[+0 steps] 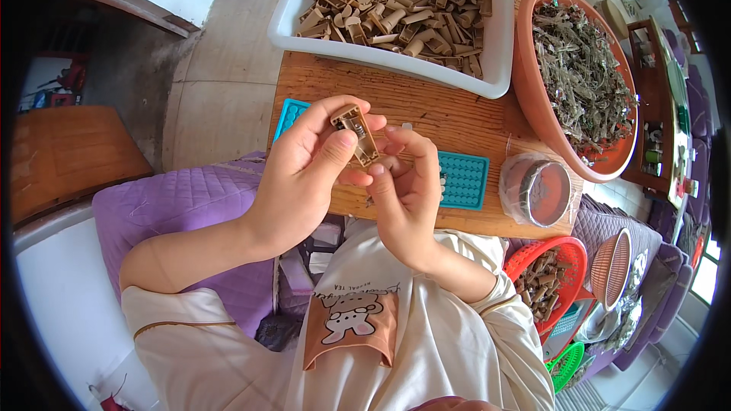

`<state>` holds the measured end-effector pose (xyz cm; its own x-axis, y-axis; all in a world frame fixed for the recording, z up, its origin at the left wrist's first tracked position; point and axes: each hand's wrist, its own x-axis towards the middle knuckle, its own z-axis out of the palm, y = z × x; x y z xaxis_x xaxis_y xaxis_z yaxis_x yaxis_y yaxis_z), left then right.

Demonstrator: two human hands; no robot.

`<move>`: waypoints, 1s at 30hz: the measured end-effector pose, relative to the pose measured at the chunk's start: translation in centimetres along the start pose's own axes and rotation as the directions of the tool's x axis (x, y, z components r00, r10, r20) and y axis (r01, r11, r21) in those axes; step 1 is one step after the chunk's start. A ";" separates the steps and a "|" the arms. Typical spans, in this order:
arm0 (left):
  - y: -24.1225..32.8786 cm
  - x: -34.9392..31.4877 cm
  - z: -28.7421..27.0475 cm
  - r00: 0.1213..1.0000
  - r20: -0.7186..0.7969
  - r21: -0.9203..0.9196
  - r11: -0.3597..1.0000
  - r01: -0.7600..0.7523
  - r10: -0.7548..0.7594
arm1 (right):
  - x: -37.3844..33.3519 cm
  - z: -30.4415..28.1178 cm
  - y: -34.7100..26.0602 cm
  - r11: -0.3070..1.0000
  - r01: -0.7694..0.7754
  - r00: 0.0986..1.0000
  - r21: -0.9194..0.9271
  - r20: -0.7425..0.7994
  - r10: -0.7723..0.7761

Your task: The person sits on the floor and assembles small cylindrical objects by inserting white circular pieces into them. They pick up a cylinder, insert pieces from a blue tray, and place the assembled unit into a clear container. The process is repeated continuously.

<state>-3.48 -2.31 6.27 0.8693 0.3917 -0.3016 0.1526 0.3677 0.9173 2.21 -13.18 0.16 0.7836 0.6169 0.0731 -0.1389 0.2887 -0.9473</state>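
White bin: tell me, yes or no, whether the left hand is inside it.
No, the left hand is outside the white bin, holding up a brown casing.

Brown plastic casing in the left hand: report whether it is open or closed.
Open. The brown plastic casing in the left hand shows its hollow inside, with no cover over it.

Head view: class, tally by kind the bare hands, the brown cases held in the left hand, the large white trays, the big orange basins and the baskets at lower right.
Hands: 2 (left hand, right hand)
Held brown case: 1
White tray: 1
Orange basin: 1
Baskets: 3 (red basket, pale red basket, green basket)
Total: 8
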 end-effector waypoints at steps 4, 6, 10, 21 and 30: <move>-0.4 0.2 0.1 0.999 -0.031 -0.154 0.988 0.025 -0.030 | 0.5 0.0 -0.6 0.989 -0.117 0.991 0.092 0.069 0.111; -0.4 0.5 0.0 0.997 0.026 -0.252 0.965 0.071 -0.067 | 1.2 -0.7 -0.8 0.996 -0.088 0.987 0.014 0.135 0.086; -0.2 0.5 -0.1 0.978 0.165 -0.424 0.886 0.189 -0.130 | 2.3 -2.1 -3.1 0.976 -0.159 0.949 -0.147 0.252 0.192; -1.2 0.1 0.3 0.990 0.070 0.128 0.983 -0.135 0.126 | 2.4 -1.5 -2.6 0.987 -0.108 0.978 -0.115 0.168 0.127; -1.7 -0.5 0.2 0.989 0.134 0.566 0.824 -0.022 -0.066 | 2.5 -2.8 -1.0 0.929 -0.214 0.905 -0.301 0.298 0.305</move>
<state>-4.07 -3.27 4.93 0.9126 0.2496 -0.3239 0.3728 -0.1824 0.9098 5.99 -13.98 0.42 0.4863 0.8641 -0.1296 -0.1147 -0.0839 -0.9898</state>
